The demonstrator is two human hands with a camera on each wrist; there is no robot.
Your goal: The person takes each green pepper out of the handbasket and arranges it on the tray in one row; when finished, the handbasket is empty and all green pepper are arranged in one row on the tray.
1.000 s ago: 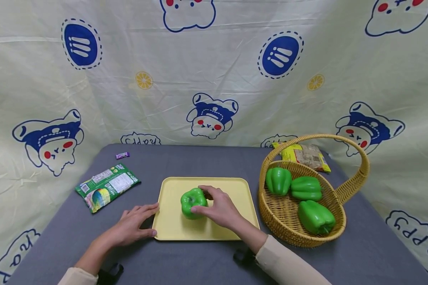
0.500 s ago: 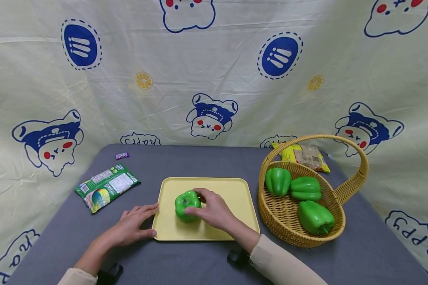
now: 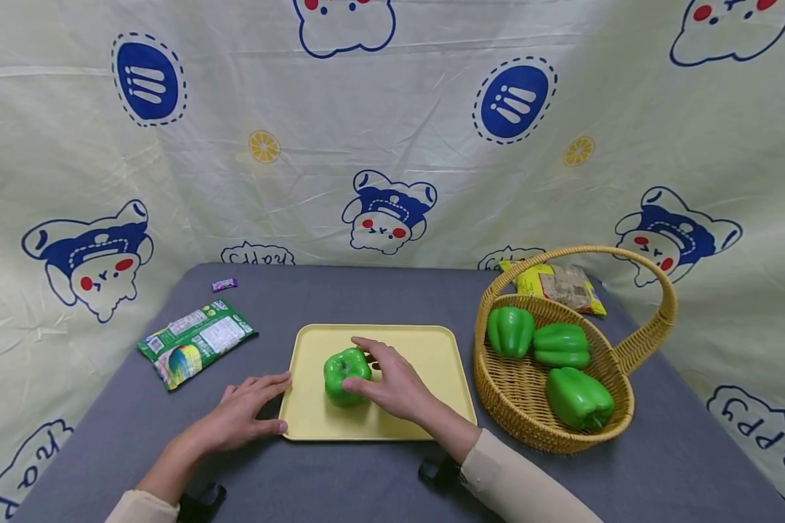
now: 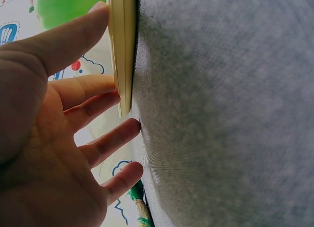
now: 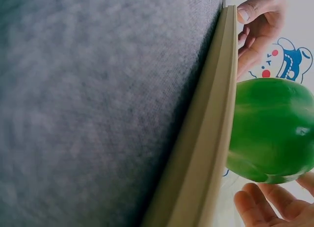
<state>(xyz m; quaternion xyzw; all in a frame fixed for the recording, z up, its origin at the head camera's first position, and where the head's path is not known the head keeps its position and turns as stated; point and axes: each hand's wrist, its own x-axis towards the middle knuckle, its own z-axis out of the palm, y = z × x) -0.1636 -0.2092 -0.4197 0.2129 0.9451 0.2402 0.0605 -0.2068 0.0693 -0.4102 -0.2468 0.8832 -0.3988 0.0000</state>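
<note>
Packet (image 3: 198, 341), print illegible, at 11 o'clock of left hand (image 3: 247, 415), spread fingers touching tray (image 3: 425, 349); pepper (image 3: 347, 377) at 9 o'clock of right hand (image 3: 395, 381), fingers parted, gripping nothing.

Tray (image 3: 425, 363) at centre, basket (image 3: 513, 396) at three o'clock

With twelve at the table's (image 3: 366, 294) far side, a pepper (image 3: 347, 378) sits on the tray, toward nine, the right hand (image 3: 395, 381) at its three. The left hand (image 3: 248, 414) touches the tray's nine-o'clock edge. Three peppers (image 3: 561, 346) lie in the basket: eleven, twelve, between four and five. A bag (image 3: 565, 287) lies behind it; a packet (image 3: 198, 341) past nine, a smaller wrapper (image 3: 224, 285) at ten.
</note>
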